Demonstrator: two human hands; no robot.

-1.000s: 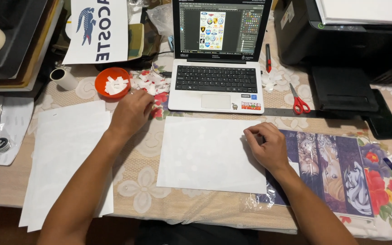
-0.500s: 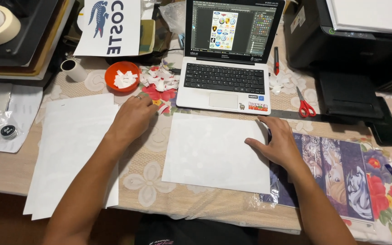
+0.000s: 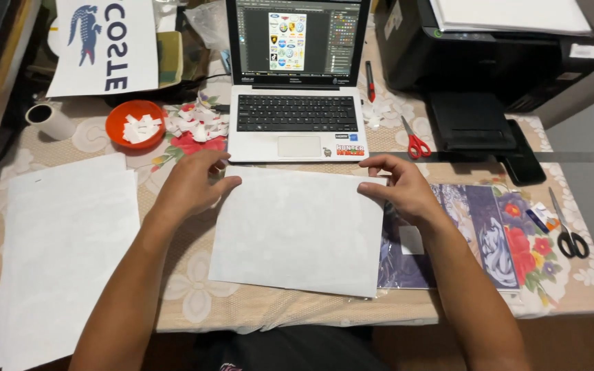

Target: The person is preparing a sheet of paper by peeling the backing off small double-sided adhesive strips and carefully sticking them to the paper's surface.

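Both forearms are bare from the elbow down, with no sleeve in view on either. The left hand (image 3: 190, 185) carries no ring, watch or band, and the wrist behind it is bare too. The right hand (image 3: 401, 189) is likewise free of rings, watch, glove or strap. At the bottom edge, between the arms, a dark garment (image 3: 283, 350) covers the lap or torso, with a small pale printed mark on it, too small to make out.
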